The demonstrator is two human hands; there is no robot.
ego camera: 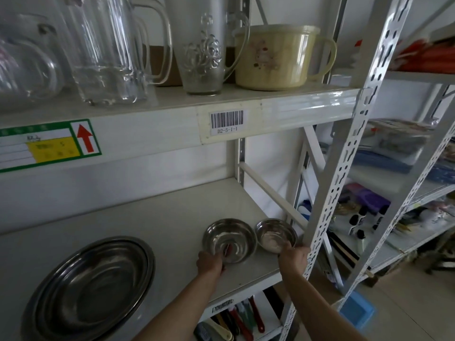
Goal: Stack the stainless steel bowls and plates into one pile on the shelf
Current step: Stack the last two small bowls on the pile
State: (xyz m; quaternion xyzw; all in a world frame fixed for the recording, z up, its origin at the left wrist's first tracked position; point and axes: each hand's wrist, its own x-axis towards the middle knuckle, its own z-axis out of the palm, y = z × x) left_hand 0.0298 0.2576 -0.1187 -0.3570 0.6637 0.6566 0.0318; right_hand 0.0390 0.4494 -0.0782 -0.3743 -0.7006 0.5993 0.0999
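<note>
Your left hand (209, 263) pinches the larger bowl's (230, 239) near rim, your right hand (294, 255) the smaller bowl's (275, 235), both on the shelf (147, 217). Lift the smaller level, nest it centred.

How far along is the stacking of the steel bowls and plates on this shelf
Early on. Done: only the large plates at the left look nested together. In hand: the left hand grips the near rim of the bigger bowl, the right hand the smaller bowl; whether either bowl is lifted is unclear. Left: nest the two bowls and join them with the plates in one pile.
</note>
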